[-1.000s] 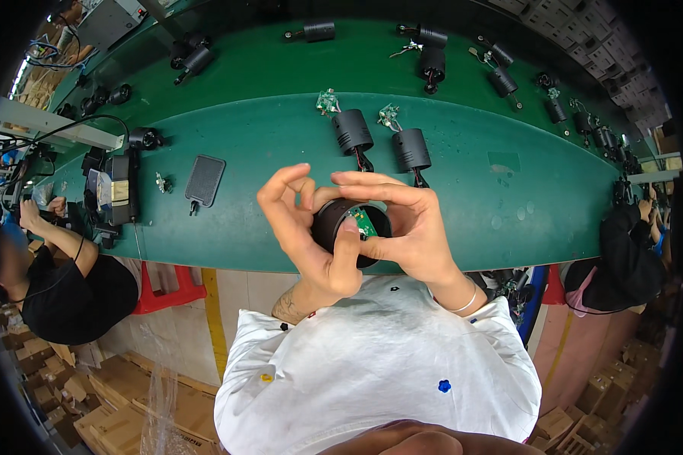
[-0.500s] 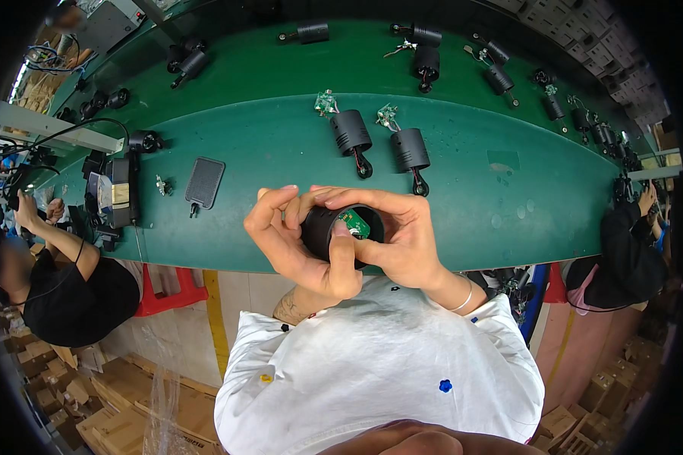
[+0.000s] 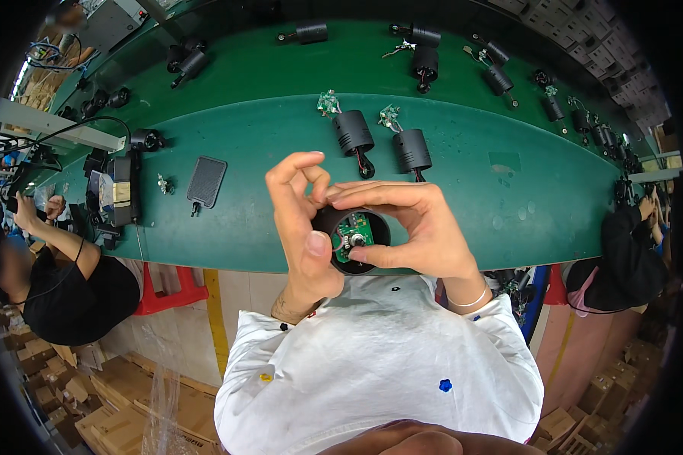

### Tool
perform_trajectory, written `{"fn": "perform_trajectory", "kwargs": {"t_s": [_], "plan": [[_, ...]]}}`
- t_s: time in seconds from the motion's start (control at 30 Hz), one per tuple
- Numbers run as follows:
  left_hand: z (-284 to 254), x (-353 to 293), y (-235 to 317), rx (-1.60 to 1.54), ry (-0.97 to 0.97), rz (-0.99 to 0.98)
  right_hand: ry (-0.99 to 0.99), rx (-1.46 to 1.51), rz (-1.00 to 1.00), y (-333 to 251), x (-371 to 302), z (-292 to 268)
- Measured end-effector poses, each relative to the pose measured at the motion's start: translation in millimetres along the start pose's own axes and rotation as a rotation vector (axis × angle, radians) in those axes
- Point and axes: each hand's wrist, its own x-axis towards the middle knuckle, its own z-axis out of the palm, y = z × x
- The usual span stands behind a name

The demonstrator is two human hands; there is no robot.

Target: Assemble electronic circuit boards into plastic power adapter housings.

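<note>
Two bare hands have a black housing [image 3: 381, 227] between them in my head view, held near the close edge of the green counter [image 3: 508, 174], its round opening turned up toward my camera. The left hand [image 3: 300, 224] is clamped on the housing's left side, its thumb by the rim and its index finger raised and bent. The right hand [image 3: 425, 231] is closed round the other side, fingers laid across the far rim, thumb reaching into the opening; I cannot tell whether that thumb presses on anything. Inside the opening sits a green circuit board [image 3: 353, 226]. Beyond the hands I see a left black cylinder [image 3: 353, 132] and a right black cylinder [image 3: 412, 150] lying on the counter, each with a small green board at its far end. A flat dark pad [image 3: 206, 182] lies further left.
</note>
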Motion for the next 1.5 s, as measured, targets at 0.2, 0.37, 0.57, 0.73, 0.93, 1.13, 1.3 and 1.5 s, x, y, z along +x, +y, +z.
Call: {"fn": "perform_trajectory", "kwargs": {"t_s": [0.2, 0.37, 0.57, 0.73, 0.93, 1.13, 1.3, 1.5], "plan": [[-2.3, -3.9, 0.2, 0.157, -0.088, -0.008, -0.034, -0.203, -0.12, -0.4, -0.9, -2.0], [-2.0, -3.7, 2.1, 0.198, -0.095, -0.053, 0.041, -0.23, -0.148, 4.4, -6.6, 4.0], [-1.0, -3.0, -3.3, 0.17, -0.087, -0.02, 0.065, -0.292, -0.192, 5.8, -8.0, 4.0], [1.8, -4.0, -4.7, 0.18, -0.025, 0.067, 0.019, -0.27, -0.181, 7.7, -5.7, 3.2], [8.0, -5.2, -4.4, 0.113, 0.158, 0.162, 0.092, 0.048, -0.115, 13.4, -7.9, 10.1], [0.8, -4.0, -8.3, 0.45, 0.067, 0.399, 0.117, 0.006, 0.058, 12.6, -10.9, 15.6], [5.8, -0.9, -2.6, 0.604, 0.019, 0.466, 0.1, 0.005, 0.095, 13.2, -9.4, 19.2], [8.9, -3.5, -1.3, 0.647, 0.006, 0.485, 0.108, 0.052, 0.007, 20.9, -8.1, 22.6]]}}
